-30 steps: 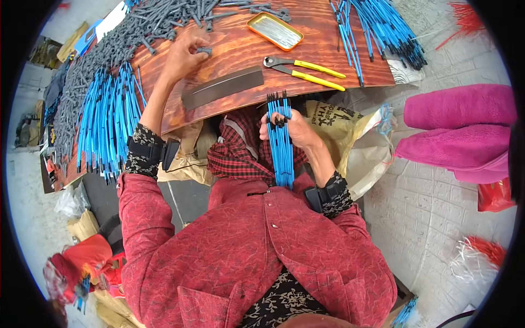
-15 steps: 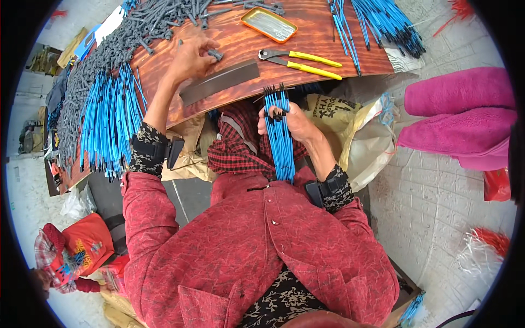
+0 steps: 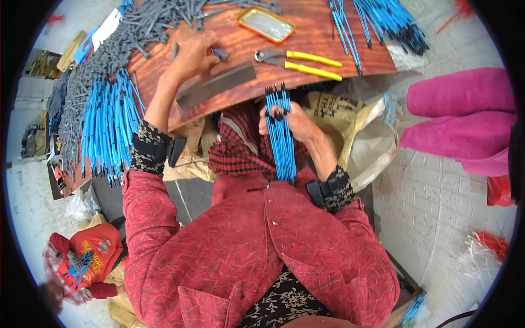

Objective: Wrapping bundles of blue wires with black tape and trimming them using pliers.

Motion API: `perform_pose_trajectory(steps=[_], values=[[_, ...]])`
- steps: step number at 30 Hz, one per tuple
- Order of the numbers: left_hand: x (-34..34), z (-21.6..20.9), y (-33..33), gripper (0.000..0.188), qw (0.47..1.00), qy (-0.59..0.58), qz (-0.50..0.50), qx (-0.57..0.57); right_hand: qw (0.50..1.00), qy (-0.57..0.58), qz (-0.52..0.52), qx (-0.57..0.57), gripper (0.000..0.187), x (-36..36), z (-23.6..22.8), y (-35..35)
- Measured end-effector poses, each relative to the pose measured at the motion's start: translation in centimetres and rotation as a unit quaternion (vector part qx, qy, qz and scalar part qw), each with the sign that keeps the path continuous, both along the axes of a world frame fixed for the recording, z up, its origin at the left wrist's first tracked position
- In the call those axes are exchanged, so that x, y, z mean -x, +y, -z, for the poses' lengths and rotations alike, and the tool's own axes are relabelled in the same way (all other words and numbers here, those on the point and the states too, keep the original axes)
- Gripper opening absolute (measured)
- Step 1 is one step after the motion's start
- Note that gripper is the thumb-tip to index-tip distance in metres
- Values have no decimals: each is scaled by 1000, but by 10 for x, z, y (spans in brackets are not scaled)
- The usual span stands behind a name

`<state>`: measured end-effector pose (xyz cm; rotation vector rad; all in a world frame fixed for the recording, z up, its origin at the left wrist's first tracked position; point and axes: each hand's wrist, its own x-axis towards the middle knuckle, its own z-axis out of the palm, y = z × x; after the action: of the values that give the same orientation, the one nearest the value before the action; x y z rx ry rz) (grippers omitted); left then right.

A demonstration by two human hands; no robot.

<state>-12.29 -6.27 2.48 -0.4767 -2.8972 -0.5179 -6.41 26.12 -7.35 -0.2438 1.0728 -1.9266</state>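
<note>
Wooden tabletop (image 3: 306, 41): spreads under the yellow-handled pincers (image 3: 306, 56); its far side is cut off.
Woven sack (image 3: 372, 147): below and right of the pincers, its upper part in shadow beneath the table.
Heap of grey plastic plugs (image 3: 147, 24): left of the pincers, cut off above; single pieces merge toward the rim.
Black-tipped blue rods (image 3: 109, 126): farther left and lower than the pincers.
Held bundle of blue rods (image 3: 280, 147): below the pincers, in front of the table edge; its lower ends blend against the jacket.
Dark strip (image 3: 219, 86): on the tabletop, below and left of the pincers.
Right hand (image 3: 298, 123): below the pincers, grasping the bundle; some fingers hidden by rods.
Left hand (image 3: 191, 57): left of the pincers, fingertips pinching a grey plug, blurred.
Orange-rimmed tray (image 3: 258, 32): above the pincers; its thin pale contents cannot be told apart.
Grey plug (image 3: 220, 54): left of the pincers' head, partly covered by fingertips.
</note>
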Motion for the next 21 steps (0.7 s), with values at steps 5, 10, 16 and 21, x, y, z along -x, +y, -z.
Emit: perform_pose_trajectory(steps=[5, 10, 16, 21], values=[[8, 6, 1, 34, 995, -75, -14, -71, 998, 21, -10, 55, 42, 3, 1, 4], [4, 21, -1, 30, 985, -63, -9, -163, 997, 25, -23, 73, 44, 2, 4, 3], [-2, 18, 3, 28, 966, -177, -61, -176, 996, 34, -24, 75, 47, -2, 4, 5], [-9, 20, -1, 27, 925, -191, -52, -324, 998, 26, -17, 60, 51, -2, -2, 6]])
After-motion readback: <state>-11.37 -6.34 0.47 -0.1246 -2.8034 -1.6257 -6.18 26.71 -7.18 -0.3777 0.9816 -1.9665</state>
